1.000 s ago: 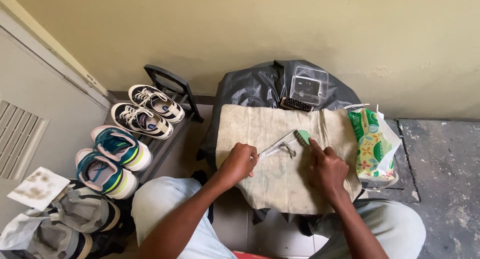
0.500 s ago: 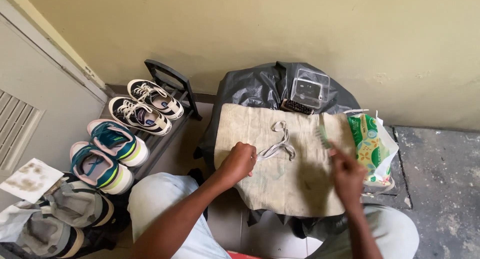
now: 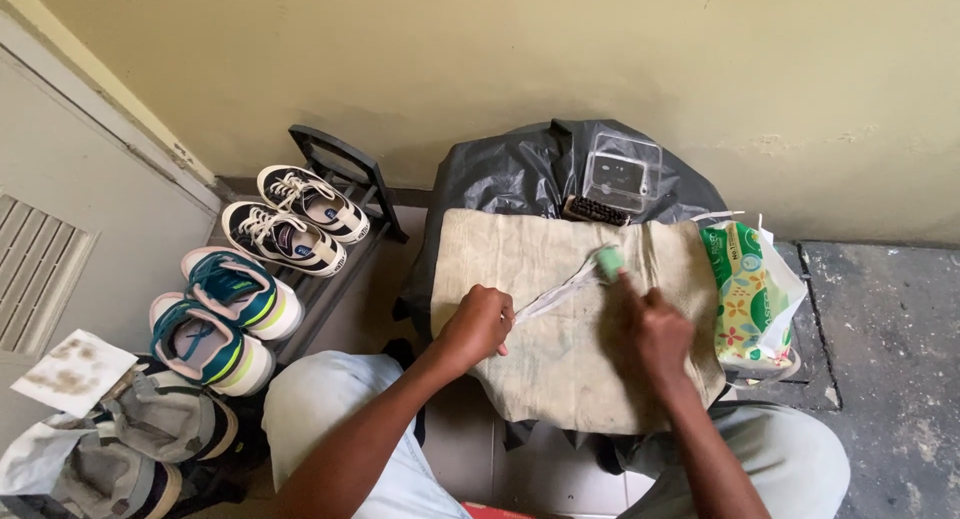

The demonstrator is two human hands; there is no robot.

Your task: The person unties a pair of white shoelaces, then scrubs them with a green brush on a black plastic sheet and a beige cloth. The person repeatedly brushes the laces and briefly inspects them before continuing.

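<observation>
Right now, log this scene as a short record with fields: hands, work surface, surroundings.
left hand: pins one end of a white shoelace on the beige cloth
right hand: holds a green brush against the lace
work surface: cloth over a black plastic sheet
behind: clear plastic box, dark bristle brush
right: flowered wipes pack
left: shoe rack with sneakers

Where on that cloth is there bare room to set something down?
Free: the beige cloth toward its near edge, between the left hand and right hand. Crowded: the far edge by the brush and clear box; the right side by the tissue pack.
</observation>
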